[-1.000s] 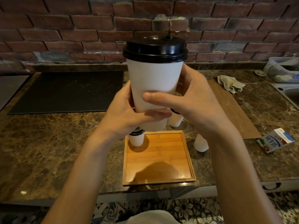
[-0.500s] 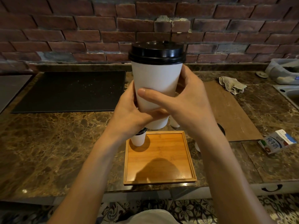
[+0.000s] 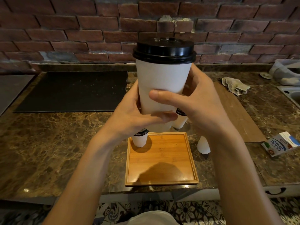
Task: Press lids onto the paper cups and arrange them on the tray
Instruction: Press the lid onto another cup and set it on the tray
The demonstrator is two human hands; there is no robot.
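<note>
A tall white paper cup [image 3: 162,82] with a black lid [image 3: 164,50] is held upright in the air above the counter. My left hand [image 3: 134,114] grips its lower part from the left. My right hand [image 3: 199,103] wraps it from the right, thumb across the front. Below lies a square wooden tray [image 3: 162,166], and a small lidded cup [image 3: 140,138] stands in its far left corner. Another lidded cup [image 3: 180,120] shows partly behind my hands beyond the tray. A white cup [image 3: 203,145] stands right of the tray, its top hidden by my right wrist.
A black mat [image 3: 73,91] covers the counter at the back left. A brown board [image 3: 235,111] lies to the right with a crumpled cloth [image 3: 235,85] behind it. A milk carton [image 3: 280,145] lies at the right edge, a sink [image 3: 292,93] beyond it. A brick wall backs the counter.
Both hands keep their grip on the lidded cup, which sits a little lower and to the right in view than a second ago. Nothing on the tray moved.
</note>
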